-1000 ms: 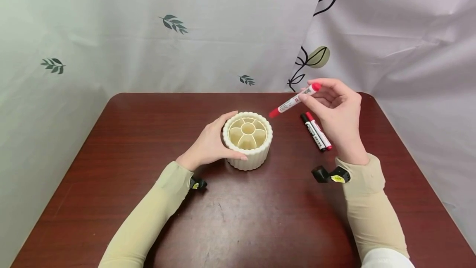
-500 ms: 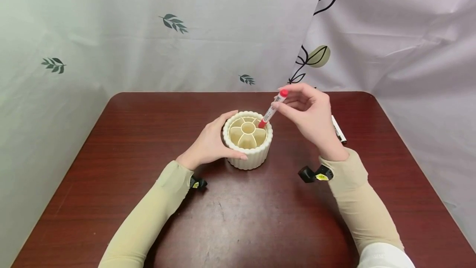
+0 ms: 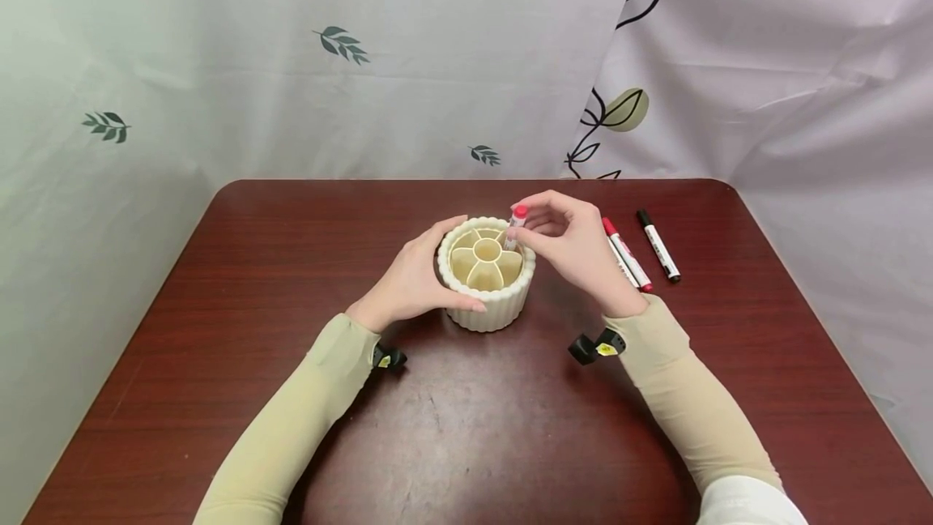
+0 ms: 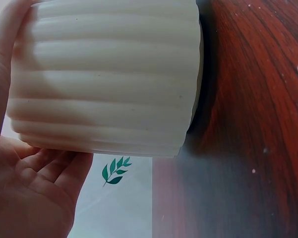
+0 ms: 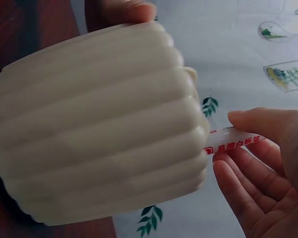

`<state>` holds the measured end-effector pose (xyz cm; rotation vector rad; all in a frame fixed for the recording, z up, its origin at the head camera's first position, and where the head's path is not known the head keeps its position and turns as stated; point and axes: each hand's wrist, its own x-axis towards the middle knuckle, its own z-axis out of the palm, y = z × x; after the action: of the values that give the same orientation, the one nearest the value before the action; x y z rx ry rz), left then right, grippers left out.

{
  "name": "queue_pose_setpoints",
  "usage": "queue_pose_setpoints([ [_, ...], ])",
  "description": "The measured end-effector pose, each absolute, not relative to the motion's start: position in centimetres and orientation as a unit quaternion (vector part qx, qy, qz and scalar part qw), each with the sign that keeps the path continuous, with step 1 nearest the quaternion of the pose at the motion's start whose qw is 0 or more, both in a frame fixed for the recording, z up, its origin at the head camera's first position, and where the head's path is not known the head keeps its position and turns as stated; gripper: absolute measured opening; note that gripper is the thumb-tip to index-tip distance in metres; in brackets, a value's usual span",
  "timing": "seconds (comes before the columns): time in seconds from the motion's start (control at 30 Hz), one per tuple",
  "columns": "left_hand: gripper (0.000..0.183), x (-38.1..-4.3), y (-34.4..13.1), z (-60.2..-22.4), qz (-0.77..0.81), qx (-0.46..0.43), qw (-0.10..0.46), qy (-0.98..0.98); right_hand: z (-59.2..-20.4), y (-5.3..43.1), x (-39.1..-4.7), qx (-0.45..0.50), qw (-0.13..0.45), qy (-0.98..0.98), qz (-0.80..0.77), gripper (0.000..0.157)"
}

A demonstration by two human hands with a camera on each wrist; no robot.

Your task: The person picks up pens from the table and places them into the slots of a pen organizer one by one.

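Observation:
A cream, ribbed pen holder [image 3: 487, 313] with petal-shaped compartments round a central tube stands upright on the table. My left hand [image 3: 408, 282] grips its left side, thumb across the front and fingers behind; the left wrist view shows the ribbed wall [image 4: 109, 79] close up. With thumb and fingers, my right hand [image 3: 572, 245] pinches a white marker with red ends [image 3: 516, 225] near its top. The marker stands nearly upright, its lower part inside a right rear compartment and hidden. In the right wrist view, the white barrel [image 5: 233, 139] with red lettering sticks out past the rim.
On the table [image 3: 437, 428], right of my right hand, lie a red-ended marker [image 3: 628, 256] and a black-capped marker [image 3: 658, 245]. Part of another white marker shows beside the red one, mostly hidden by the hand. A patterned curtain [image 3: 408, 63] hangs behind the table.
My right hand has moved left and down, bringing the red-ended marker from beside the pen holder, tilted, to nearly upright inside a compartment. My left hand has stayed on the holder.

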<state>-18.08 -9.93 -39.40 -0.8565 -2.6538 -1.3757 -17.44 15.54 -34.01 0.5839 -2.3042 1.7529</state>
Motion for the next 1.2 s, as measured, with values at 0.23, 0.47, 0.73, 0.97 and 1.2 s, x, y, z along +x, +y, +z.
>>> queue_pose_setpoints([
  [0.23, 0.125, -18.0, -9.9, -39.3, -0.446, -0.275, 0.016, -0.852, -34.7, 15.8, -17.6, 0.174, 0.072, -0.79, 0.583, 0.027],
  [0.47, 0.124, -17.9, -10.0, -39.4, -0.452, -0.271, 0.018, -0.85, -32.8, 15.4, -16.1, 0.183, 0.09, -0.793, 0.575, 0.022],
  [0.73, 0.121, -17.2, -10.6, -39.6, -0.449, -0.271, 0.019, -0.851, -32.4, 17.3, -15.4, 0.147, 0.099, -0.804, 0.568, 0.024],
  [0.97, 0.102, -16.0, -12.8, -39.1, -0.435, -0.275, 0.04, -0.856, -32.4, 20.2, -14.7, 0.114, 0.11, -0.817, 0.555, 0.026],
  [1.2, 0.096, -16.1, -13.2, -38.6, -0.424, -0.284, 0.062, -0.858, -34.6, 23.9, -15.9, 0.091, 0.136, -0.828, 0.536, 0.026],
])
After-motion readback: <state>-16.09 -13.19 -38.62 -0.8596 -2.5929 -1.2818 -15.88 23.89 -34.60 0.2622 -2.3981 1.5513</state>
